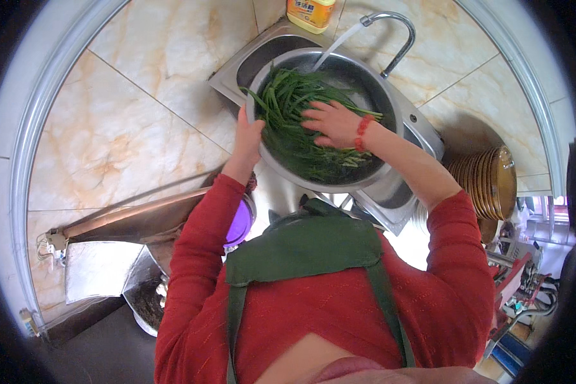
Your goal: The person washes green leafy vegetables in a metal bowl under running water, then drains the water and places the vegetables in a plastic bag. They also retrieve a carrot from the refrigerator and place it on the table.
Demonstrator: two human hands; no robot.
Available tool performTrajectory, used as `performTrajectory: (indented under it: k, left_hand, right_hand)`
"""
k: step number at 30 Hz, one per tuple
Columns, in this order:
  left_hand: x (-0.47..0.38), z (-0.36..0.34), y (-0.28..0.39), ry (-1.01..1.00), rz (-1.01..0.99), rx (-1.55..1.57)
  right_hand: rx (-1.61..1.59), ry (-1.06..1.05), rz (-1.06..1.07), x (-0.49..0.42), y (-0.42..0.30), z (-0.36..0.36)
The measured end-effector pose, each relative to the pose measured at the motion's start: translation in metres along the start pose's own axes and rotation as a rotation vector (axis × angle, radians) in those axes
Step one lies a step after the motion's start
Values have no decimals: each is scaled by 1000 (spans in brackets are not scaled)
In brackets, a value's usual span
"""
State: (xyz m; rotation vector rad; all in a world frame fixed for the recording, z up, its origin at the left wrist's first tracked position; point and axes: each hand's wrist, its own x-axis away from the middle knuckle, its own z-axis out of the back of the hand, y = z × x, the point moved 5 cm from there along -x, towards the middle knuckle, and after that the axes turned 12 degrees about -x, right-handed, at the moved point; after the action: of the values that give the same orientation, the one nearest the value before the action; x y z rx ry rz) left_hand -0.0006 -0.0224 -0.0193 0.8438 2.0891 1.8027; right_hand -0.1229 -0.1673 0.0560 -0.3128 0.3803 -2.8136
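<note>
A large round stainless steel basin (394,103) rests on top of the double sink (225,89). Long green leafy stalks, like garlic chives (288,91), lie in it, mostly along its left and lower side. Water runs from the curved chrome faucet (409,36) into the basin's far side. My left hand (249,137) grips the basin's left rim, its fingers partly hidden behind the wall. Over the greens, my right hand (333,124) has its fingers spread and touches the leaves. A red beaded bracelet (363,132) circles that wrist.
Behind the sink stands a yellow detergent jug (309,14) that bears writing. Brown plates (482,182) are stacked at the right. Marbled tile wall (139,110) closes in on the left. A purple container (240,223) sits low beside my left forearm.
</note>
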Motion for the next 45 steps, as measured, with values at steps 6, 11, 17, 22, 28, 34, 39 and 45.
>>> performTrajectory:
  k: [6, 11, 17, 22, 28, 34, 39, 45]
  left_hand:
    - [19, -21, 6, 11, -13, 18]
    - [30, -30, 12, 173, 16, 32]
    - [35, -36, 4, 168, -66, -32]
    - [29, -42, 7, 136, -7, 23]
    - [32, -35, 0, 195, -111, -43]
    - [37, -39, -3, 230, -132, -83]
    - [37, -44, 3, 238, -69, -7]
    - [36, -37, -7, 222, -133, 91]
  right_hand:
    - [54, -28, 181, -88, 6, -1]
    - [-136, 197, 56, -80, 66, -52]
    - [-328, -124, -120, -72, 85, -13]
    - [-273, 177, -263, -55, 108, -49]
    - [-80, -76, -343, -67, 67, 22]
    - [-17, 128, -237, -78, 77, -14]
    - [-242, 159, -342, -68, 126, -56]
    - [-138, -41, -358, -77, 11, -18]
